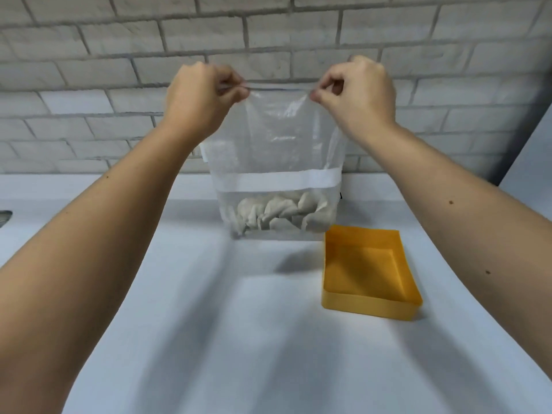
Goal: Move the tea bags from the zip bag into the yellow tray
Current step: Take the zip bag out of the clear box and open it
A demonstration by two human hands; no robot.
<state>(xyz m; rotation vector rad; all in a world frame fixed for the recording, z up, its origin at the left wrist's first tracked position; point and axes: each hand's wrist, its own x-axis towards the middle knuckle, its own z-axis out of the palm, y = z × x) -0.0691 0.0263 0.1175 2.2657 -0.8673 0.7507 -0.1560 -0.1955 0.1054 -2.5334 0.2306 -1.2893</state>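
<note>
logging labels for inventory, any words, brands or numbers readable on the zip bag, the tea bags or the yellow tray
No readable text anywhere in this view.
zip bag: clear plastic, and its white band looks blank.
tea bags: no tags or print visible through the bag.
yellow tray: plain, no label or number on the sides that show.

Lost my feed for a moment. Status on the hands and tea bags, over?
Left hand, right hand pinch zip bag top corners. Tea bags inside. Yellow tray empty, path clear.
</note>
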